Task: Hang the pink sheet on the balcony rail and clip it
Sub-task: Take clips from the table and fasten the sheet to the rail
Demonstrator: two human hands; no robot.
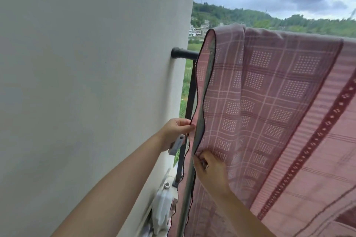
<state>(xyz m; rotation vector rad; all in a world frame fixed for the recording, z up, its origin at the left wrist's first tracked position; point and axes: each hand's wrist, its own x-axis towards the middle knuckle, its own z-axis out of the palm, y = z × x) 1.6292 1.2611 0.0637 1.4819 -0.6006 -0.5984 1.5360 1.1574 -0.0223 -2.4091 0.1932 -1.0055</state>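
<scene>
We have the pink sheet draped over the balcony rail; our left hand pinches its hem while holding the unused clothes peg, our right hand grips the edge.

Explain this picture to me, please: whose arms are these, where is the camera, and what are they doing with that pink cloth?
There is no machine here. A person wears one wide-angle camera on the head, looking forward and down, so the two bare arms reaching in from below are the person's own.

The pink sheet, checked and edged with a dark hem, hangs draped over the black balcony rail, which is fixed to the white wall. The left hand pinches the sheet's dark edge and also holds a pale clip against the palm. The right hand grips the sheet's edge lower down. No clip shows on the sheet yet. Down by the wall stands a white plastic bottle, blurred. Beyond lie green hills and a cloudy sky.
</scene>
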